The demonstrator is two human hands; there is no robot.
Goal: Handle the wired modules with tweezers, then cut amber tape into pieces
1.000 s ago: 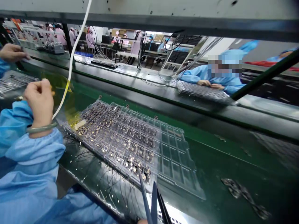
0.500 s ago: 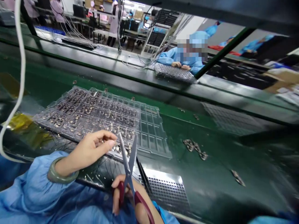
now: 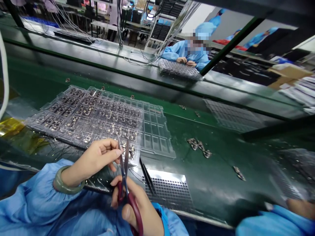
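Note:
My right hand [image 3: 142, 203] grips a pair of scissors [image 3: 135, 209] by the dark red handles. Their blades point away from me and stand slightly apart. Beside the blades is my left hand [image 3: 98, 157], its thumb and forefinger brought together; whatever they pinch is too small to make out. Just beyond both hands lies a clear plastic tray [image 3: 59, 131] filled with small circuit boards [image 3: 86, 109]. Part of its near edge is hidden by my left hand. Thin dark wires hang along that near edge.
An empty clear tray [image 3: 157, 137] extends from under the filled one. Black tweezers [image 3: 147, 177] rest beside a perforated metal plate [image 3: 169, 186]. Small part clusters [image 3: 199, 146] lie to the right. A blue sleeve [image 3: 265, 221] enters at lower right. Another person [image 3: 187, 54] works across the bench.
The scissors have moved left and their blades have closed partway, now next to my left fingertips. My left thumb and forefinger have come closer together. The view has shifted slightly.

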